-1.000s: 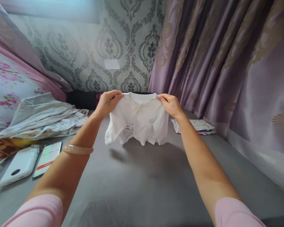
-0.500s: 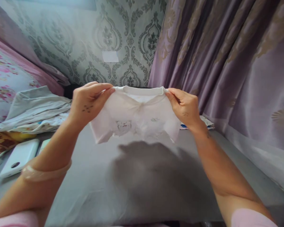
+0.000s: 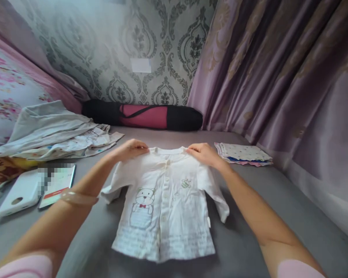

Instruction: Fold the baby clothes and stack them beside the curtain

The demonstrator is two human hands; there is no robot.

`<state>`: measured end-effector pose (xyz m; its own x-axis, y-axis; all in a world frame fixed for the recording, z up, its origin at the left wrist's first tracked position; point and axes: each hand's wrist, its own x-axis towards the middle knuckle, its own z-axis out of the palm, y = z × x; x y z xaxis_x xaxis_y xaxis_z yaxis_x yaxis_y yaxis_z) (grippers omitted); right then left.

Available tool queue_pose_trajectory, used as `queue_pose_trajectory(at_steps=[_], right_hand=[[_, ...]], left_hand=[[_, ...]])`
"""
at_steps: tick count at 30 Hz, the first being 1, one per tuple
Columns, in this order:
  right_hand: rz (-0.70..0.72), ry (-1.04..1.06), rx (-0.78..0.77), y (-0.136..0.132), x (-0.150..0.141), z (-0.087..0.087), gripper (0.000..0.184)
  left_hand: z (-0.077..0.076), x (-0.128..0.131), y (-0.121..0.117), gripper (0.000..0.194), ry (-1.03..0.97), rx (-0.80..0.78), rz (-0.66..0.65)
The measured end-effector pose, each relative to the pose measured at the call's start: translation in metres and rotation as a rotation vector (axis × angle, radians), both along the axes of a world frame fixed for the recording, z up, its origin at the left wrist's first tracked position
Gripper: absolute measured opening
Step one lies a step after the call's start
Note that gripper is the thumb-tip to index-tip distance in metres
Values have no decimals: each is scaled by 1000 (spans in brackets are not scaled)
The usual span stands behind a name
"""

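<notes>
A: Nearest thing?
B: White button-front baby shirt (image 3: 174, 212), front up, over the grey bedsheet (image 3: 240, 251), between the forearms. Sleeves spread. Rows of faint print along the hem, too blurred to read.
A: Labels?
B: Small white side tag (image 3: 208, 222) on the right-hand seam, lettering not legible. Higher up: bear outline with red bow tie at left, green bee at right.
A: Left flank?
B: Pale bangle (image 3: 79, 199) on the left forearm. Past it, a phone (image 3: 64, 178), screen lit, red bar, text too small to read. White device (image 3: 21, 187) just beside.
A: Grip?
B: Left hand (image 3: 132, 150): thumb and fingers pinched together on the shirt's shoulder, by the collar. Right hand (image 3: 204, 152): likewise on the opposite shoulder.
A: Farther out?
B: Folded stack (image 3: 246, 153) at right, heap of clothes (image 3: 58, 131) at left. Then a black-and-red carry bag (image 3: 145, 116) at the foot of the damask wallpaper (image 3: 166, 42).
</notes>
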<state>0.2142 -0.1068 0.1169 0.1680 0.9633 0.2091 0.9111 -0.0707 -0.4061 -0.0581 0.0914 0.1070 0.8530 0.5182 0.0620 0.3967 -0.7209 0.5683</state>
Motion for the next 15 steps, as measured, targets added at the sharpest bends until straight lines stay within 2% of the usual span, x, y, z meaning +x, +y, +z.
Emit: queue_pose_trajectory(at_steps=[3,4,6,9,15], right_hand=[[-60,-23,-165,18,5,-56,31],[-71,-37,-206,21,6,-70,32],[-84,-56,-255,27,7,-89,32],[-83,-72,-280,34,10,-100,33],[-108,-139,-294,55,19,-103,34]], left_hand=[[-60,18,13,44,72,9,85],[-74,23,14,41,94,23,102],[-92,30,13,37,136,53,136],[-102,36,10,35,188,112,186],[-100,42,16,37,270,236,240]])
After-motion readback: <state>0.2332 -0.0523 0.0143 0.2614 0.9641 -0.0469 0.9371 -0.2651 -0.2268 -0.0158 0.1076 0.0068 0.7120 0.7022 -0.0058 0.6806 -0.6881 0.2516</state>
